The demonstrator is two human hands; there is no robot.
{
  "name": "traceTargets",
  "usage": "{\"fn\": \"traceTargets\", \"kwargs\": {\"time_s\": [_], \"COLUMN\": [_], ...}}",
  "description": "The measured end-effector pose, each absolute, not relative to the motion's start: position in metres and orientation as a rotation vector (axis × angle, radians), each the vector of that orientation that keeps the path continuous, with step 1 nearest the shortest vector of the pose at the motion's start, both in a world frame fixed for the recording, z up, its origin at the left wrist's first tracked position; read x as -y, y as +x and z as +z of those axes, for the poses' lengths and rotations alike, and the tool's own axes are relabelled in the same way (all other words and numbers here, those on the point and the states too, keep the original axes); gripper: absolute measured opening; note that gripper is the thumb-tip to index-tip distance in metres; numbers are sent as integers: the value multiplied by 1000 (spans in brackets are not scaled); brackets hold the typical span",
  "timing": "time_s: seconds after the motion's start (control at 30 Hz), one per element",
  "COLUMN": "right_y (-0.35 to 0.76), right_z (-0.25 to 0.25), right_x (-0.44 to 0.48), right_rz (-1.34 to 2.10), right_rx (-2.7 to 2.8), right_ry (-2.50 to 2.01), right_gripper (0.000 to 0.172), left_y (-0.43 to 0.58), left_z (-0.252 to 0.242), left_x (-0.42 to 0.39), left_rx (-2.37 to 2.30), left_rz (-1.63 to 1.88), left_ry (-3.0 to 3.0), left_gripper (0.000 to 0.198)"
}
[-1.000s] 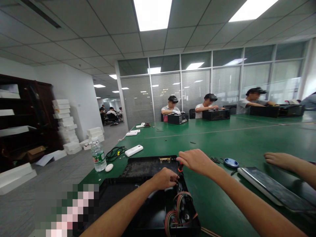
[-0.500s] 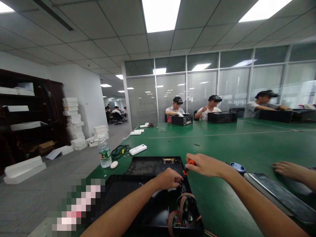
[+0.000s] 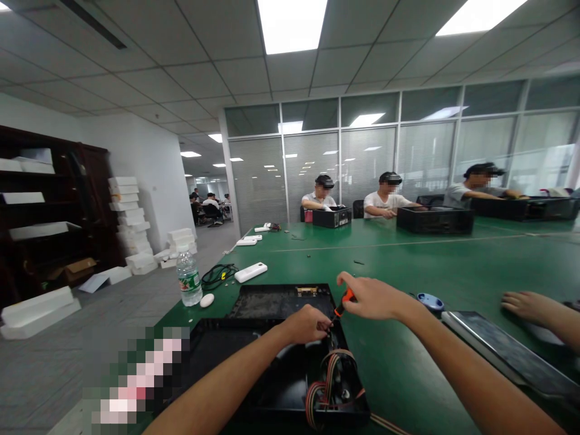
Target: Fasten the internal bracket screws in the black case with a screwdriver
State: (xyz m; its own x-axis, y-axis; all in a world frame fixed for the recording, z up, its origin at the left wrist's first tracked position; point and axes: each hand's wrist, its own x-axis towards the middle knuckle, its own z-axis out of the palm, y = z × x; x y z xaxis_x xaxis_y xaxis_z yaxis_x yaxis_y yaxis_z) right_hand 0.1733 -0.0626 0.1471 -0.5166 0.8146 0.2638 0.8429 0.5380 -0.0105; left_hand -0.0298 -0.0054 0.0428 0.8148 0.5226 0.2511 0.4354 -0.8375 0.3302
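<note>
Two hands meeting over the right wall of an open PC case

Our right hand has thumb and fingers closed around the orange handle of a small screwdriver, index finger stretched out on top. Its long axis slopes down and left from that grip, so the tip ends right at our left hand, which is the nearer one. The left fingertips are bunched together at the tip, and whatever they pinch is too small to make out. All this is just inside the black case, above its wire bundle, at the near edge of the green table, close to the left edge. A co-worker's hand rests well off to the right.
</note>
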Motion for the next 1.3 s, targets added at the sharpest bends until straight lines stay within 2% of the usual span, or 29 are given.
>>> {"fn": "traceTargets", "kwargs": {"time_s": [0.07, 0.2, 0.37, 0.43, 0.57, 0.63, 0.7, 0.77, 0.87, 1.0, 1.07, 1.2, 1.3], "right_y": [175, 176, 199, 216, 246, 250, 245, 231, 200, 158, 144, 135, 140], "right_z": [148, 149, 147, 142, 130, 124, 118, 111, 96, 63, 42, 11, 7], "right_x": [63, 60, 57, 56, 55, 58, 63, 71, 90, 123, 134, 139, 141], "right_rz": [-160, -236, 24, 253, 987, 1173, 1200, 1035, 528, 99, -117, -521, -582], "right_rx": [2563, 2495, 2621, 2622, 2504, 2395, 2344, 2368, 2444, 2569, 2602, 2573, 2550], "right_ry": [-1389, -1498, -1360, -1419, -1350, -1209, -1104, -1060, -1001, -883, -828, -686, -626], "right_gripper": [30, 45, 28, 29, 35, 33, 29, 21, 4, 5, 11, 18, 27], "left_y": [-28, -26, -28, -31, -52, -70, -90, -109, -126, -132, -131, -130, -129], "left_z": [44, 44, 45, 52, 69, 74, 74, 71, 69, 77, 79, 69, 55], "left_x": [7, 7, 6, 5, 4, 5, 10, 17, 26, 19, 4, -30, -43], "left_rx": [-734, -728, -715, -711, -721, -750, -801, -847, -843, -888, -977, -1108, -1116], "left_rz": [494, 490, 492, 535, 479, 318, 159, 65, 42, 252, 315, 93, 48], "left_ry": [2743, 2748, 2701, 2709, 2813, 2894, 2943, 2950, 2937, 2965, 2974, 2814, 2683], "left_gripper": [24, 24, 27, 25, 19, 14, 12, 10, 11, 26, 28, 30, 27]}}
